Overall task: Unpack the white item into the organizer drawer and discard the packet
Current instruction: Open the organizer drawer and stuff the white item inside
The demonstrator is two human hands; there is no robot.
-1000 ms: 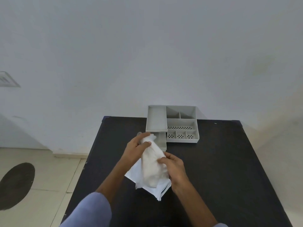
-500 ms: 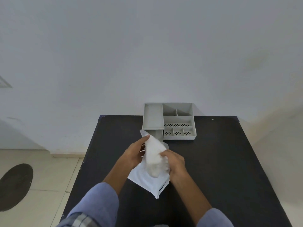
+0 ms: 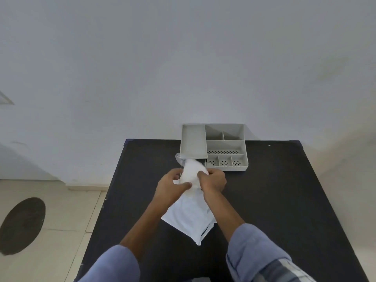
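Note:
A soft white item (image 3: 192, 172) bulges between my two hands at the mouth of the pulled-out drawer (image 3: 204, 161) of the grey organizer (image 3: 223, 146). My left hand (image 3: 172, 185) grips it from the left, and my right hand (image 3: 213, 180) grips it from the right. The flat white packet (image 3: 190, 217) hangs down from under both hands onto the black table (image 3: 274, 200); its far end is pinched in the same grip. A clear bit of wrapping (image 3: 178, 157) sticks out at the drawer's left.
The organizer stands at the table's back edge against the white wall, with several open compartments on its right side. A tiled floor with a dark round patch (image 3: 22, 225) lies off the table's left edge.
Both hands have carried the white item and packet forward from mid-table to the drawer's mouth. The item now sits higher out of the packet.

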